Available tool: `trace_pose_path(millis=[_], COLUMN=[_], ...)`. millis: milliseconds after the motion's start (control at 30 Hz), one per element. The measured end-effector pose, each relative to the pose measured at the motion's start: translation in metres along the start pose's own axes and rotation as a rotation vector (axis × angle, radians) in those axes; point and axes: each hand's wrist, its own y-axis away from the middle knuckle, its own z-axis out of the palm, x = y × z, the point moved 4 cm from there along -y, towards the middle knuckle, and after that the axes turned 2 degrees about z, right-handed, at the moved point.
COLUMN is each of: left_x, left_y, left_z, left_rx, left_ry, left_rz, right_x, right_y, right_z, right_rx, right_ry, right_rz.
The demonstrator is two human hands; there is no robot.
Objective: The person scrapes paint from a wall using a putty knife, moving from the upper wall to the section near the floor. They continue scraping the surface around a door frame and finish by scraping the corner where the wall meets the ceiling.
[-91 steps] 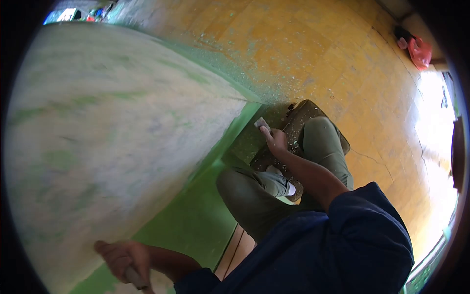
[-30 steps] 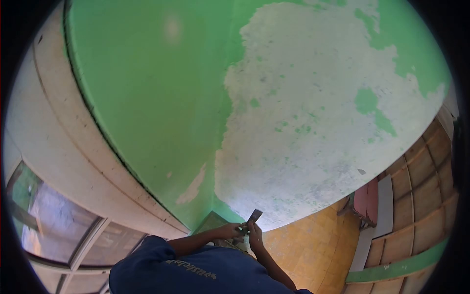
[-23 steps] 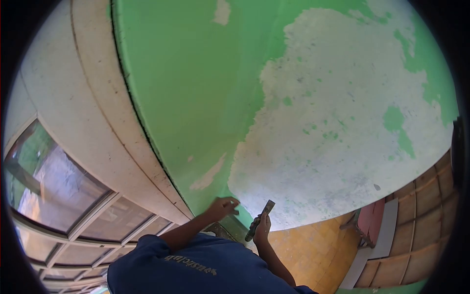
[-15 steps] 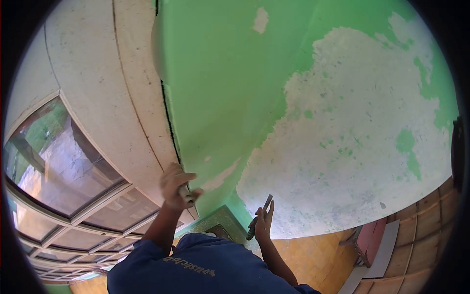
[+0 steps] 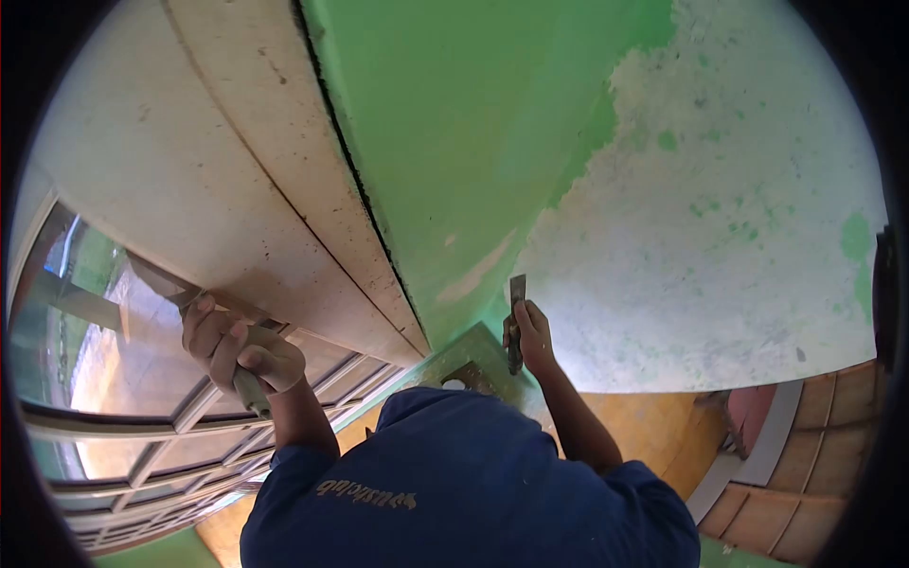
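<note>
My left hand (image 5: 241, 348) is closed around the handle of a scraper (image 5: 249, 392), whose wide blade (image 5: 161, 276) points up and left in front of the window panes, beside the pale wooden frame. My right hand (image 5: 528, 336) grips a narrower scraper (image 5: 517, 289) with its blade upward, near the lower edge of the bared patch. Green paint (image 5: 473, 123) covers the wall's left part, and a large whitish patch (image 5: 720, 227) with green flecks spreads over its right part.
A dark gap (image 5: 348, 156) runs between the pale wooden frame (image 5: 256, 161) and the green wall. Window panes (image 5: 123, 331) fill the left. At lower right are a reddish bench (image 5: 751, 415) and a panelled surface (image 5: 824, 440), beside the yellowish floor (image 5: 649, 431).
My left hand has moved left from the frame's edge to the window, and its scraper blade now shows. My right hand sits higher in view. The view has shifted.
</note>
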Motion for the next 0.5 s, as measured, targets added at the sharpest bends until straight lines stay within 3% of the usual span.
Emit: trace_pose_path(millis=[200,300,367,500], left_x=[-0.001,-0.005,-0.004,-0.009], left_y=[0.008,0.013,0.011,0.015], left_z=[0.012,0.011,0.012,0.010], left_rx=[-0.031,-0.029,-0.087,0.000], left_ry=[0.003,0.142,0.168,0.217], left_rz=[0.193,0.166,0.227,0.226], right_x=[0.012,0.018,0.011,0.002], right_y=[-0.012,-0.017,-0.017,-0.022], right_z=[0.020,0.022,0.031,0.049], right_rx=[-0.067,0.021,-0.036,-0.065], right_ry=[-0.043,-0.028,0.083,0.095], right_rz=[0.065,0.150,0.165,0.158])
